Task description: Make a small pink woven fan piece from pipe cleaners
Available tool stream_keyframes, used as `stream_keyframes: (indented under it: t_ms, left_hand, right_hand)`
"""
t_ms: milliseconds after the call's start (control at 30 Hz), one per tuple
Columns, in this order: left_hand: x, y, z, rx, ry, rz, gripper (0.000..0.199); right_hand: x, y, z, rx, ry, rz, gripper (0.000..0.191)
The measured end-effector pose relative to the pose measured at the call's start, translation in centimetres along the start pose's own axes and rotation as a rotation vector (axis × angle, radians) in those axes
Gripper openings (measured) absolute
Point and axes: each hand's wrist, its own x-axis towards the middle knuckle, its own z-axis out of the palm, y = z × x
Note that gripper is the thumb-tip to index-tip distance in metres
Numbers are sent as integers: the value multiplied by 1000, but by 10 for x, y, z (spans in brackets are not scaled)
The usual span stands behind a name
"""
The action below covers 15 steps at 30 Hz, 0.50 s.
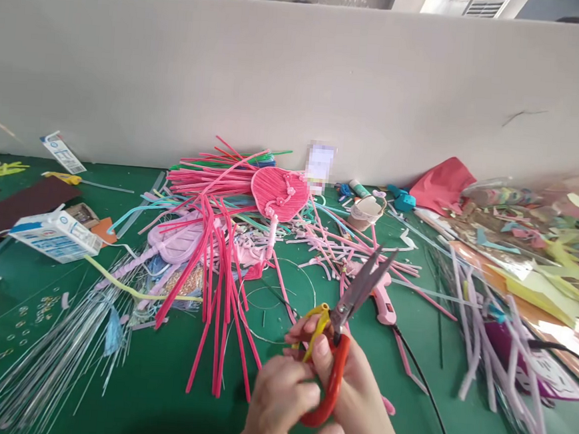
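Note:
A pair of scissors (358,293) with a red handle points up and away to the right, its metal blades slightly apart. My right hand (352,376) is closed at the handle, its thumb inside the red loop. Beside those fingers is a bent yellow piece (319,333); whether it belongs to the scissors I cannot tell. My left hand (277,403) is closed around the lower end of the red handle, fingers curled. Beyond my hands lies a round pink pipe-cleaner piece (279,193) with small flowers, among many pink pipe cleaners (215,265).
A pink glue gun (386,301) with a black cord lies right of centre. Silver wires (63,353) and a white-blue box (55,235) are on the left. A paper cup (366,213) stands near the partition (280,82). Lilac pipe cleaners (490,340) and paper scraps crowd the right.

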Motion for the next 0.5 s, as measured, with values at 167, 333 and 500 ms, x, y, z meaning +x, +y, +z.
stream_keyframes:
  t_ms: [167,333,500]
  left_hand:
    - [70,-68,-29,494,-268,-28,22]
    - [117,-123,-37,578,-503,-151,29]
    - [121,-124,-20,615,-587,-193,30]
  right_hand:
    - [5,-4,-23,-202,-13,-125,36]
    - [10,-6,-32,-164,2,-157,38]
    - [13,0,-42,-208,62,-171,49]
